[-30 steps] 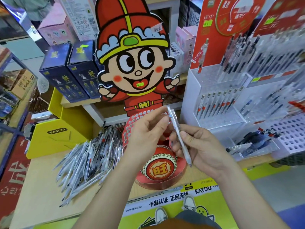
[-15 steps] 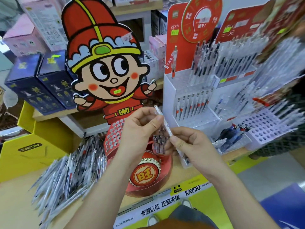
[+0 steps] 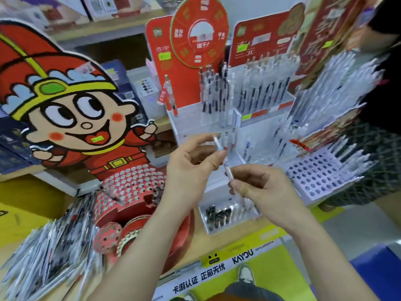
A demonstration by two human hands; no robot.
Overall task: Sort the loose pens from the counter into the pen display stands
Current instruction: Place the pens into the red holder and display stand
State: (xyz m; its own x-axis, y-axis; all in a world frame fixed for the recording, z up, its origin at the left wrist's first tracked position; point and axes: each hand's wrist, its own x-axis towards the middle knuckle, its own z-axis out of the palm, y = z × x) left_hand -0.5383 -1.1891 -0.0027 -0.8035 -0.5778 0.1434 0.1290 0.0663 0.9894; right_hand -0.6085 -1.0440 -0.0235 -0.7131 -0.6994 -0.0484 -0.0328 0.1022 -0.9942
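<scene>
Swung rightward, the view is now filled by the pen display stands [image 3: 256,118] from twelve to two o'clock. The cartoon cutout [image 3: 71,109] has been pushed out to nine o'clock and the heap of loose pens [image 3: 50,253] down to eight.

One white pen [image 3: 228,171] is kept at dead centre, as it was half a second back, but is now carried closer to the white stand's lower tiers. It is pinched near its top by the left hand [image 3: 191,168], thumb and forefinger closed on the barrel. Its lower end is gripped by the right hand [image 3: 262,187], fingers curled round it.

Held tilted, top toward eleven o'clock, it seems to be turned for a check of its type before a slot is chosen. That is a judgement only, since the printing is blurred.

At three o'clock a perforated white tray [image 3: 321,177] is seen, filled only along its far edge. At the cutout's foot a holed red stand [image 3: 130,183] is set on the counter [image 3: 227,240]. With the heap so large, most of the sorting is judged not yet done.
</scene>
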